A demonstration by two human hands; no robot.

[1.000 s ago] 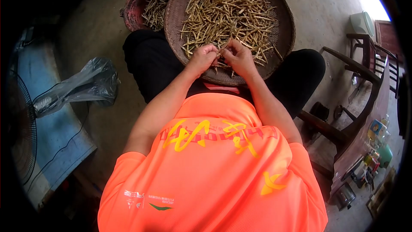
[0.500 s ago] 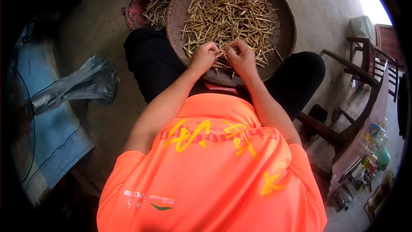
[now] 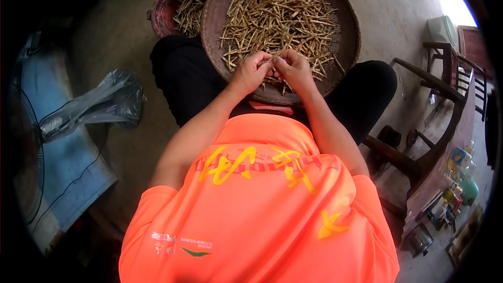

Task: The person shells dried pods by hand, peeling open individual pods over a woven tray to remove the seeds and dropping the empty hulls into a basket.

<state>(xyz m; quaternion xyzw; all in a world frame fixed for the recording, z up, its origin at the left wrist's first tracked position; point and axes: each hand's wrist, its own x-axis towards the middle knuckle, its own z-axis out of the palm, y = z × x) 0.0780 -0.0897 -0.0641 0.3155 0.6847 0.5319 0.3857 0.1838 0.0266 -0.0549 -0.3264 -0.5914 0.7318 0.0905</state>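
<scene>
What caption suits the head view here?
Left hand and right hand close together over a tray of pods, red tub beside it.

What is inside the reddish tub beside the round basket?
Thin, dry-looking pods lie in the tub. The basket covers its right side; anything there, or beneath the pods, is hidden.

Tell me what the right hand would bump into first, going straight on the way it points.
Probably the left hand, close in front of the right hand; whether they touch is unclear from above. The dry pods seem to lie beneath both.
</scene>
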